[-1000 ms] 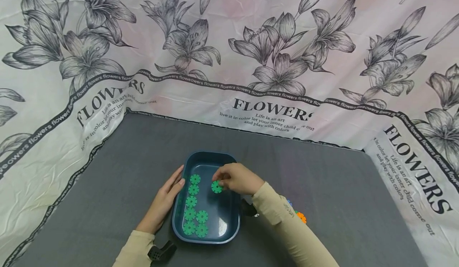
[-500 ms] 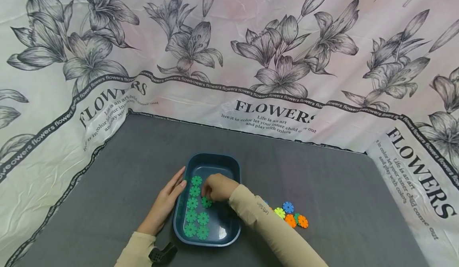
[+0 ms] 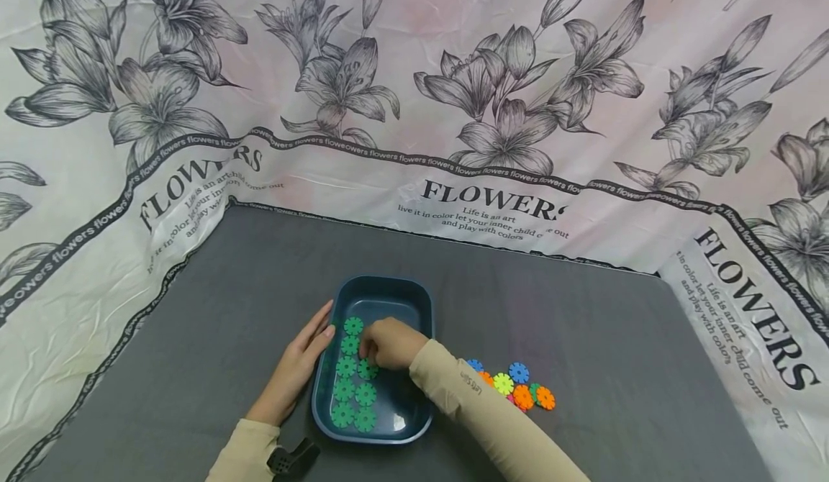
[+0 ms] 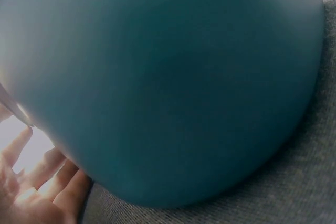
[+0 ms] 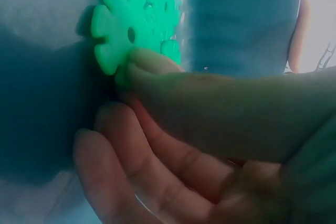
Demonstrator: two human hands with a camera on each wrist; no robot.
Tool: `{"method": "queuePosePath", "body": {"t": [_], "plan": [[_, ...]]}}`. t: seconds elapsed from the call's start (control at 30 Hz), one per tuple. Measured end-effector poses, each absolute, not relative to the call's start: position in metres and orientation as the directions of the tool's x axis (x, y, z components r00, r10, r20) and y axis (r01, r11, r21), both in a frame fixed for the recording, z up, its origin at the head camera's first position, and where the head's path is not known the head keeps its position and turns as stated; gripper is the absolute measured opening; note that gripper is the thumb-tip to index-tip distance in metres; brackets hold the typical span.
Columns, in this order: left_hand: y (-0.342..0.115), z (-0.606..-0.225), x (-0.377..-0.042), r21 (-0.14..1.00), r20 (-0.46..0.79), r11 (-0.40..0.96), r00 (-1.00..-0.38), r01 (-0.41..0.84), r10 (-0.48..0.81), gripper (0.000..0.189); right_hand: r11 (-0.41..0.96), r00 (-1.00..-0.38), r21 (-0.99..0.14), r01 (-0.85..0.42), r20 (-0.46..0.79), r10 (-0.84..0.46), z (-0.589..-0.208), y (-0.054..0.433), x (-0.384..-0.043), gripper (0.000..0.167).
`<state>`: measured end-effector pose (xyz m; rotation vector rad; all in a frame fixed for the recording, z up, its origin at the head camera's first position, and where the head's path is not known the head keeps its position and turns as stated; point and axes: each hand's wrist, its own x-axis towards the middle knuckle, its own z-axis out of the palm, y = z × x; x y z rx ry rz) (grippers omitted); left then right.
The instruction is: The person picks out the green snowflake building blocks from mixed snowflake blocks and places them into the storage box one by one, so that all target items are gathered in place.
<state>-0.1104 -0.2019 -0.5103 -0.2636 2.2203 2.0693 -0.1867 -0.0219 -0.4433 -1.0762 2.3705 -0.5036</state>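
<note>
A deep blue tray [image 3: 421, 424] stands on the grey table, with green notched plastic discs [image 3: 342, 416] lying along its left side in two columns. My right hand [image 3: 393, 343] reaches inside and pinches one green disc [image 5: 118, 24] by its edge. In the right wrist view, the thumb lies on this disc while the other fingers curl below. It sits low in the tray beside the left column. My left hand [image 3: 299, 361] rests against the tray's outer left wall, fingers extended. The left wrist view shows its fingers [image 4: 44, 171] touching that wall.
Right of the tray, partly behind the right sleeve [image 3: 479, 403], lies a loose group of blue [image 3: 519, 373], yellow [image 3: 503, 383], orange [image 3: 545, 398] and other discs. A flower-printed cloth [image 3: 363, 173] walls the table's back and sides.
My right hand has come down and left within the tray, bringing the green disc beside the left column. The coloured discs on the table have come into sight. My left hand stays at the tray.
</note>
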Motion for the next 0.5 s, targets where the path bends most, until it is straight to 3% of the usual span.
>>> {"method": "queuePosePath", "body": {"t": [0.27, 0.5], "plan": [[-0.203, -0.511, -0.11, 0.98, -0.18, 0.077, -0.981, -0.185, -0.068, 0.057, 0.631, -0.59, -0.531, -0.566, -0.274, -0.76, -0.44, -0.02, -0.189, 0.014], [-0.201, -0.511, -0.111, 0.979, -0.183, 0.072, -0.98, -0.188, -0.075, 0.055, 0.559, -0.624, -0.616, -0.555, -0.136, -0.769, -0.403, 0.015, -0.199, 0.007]]}}
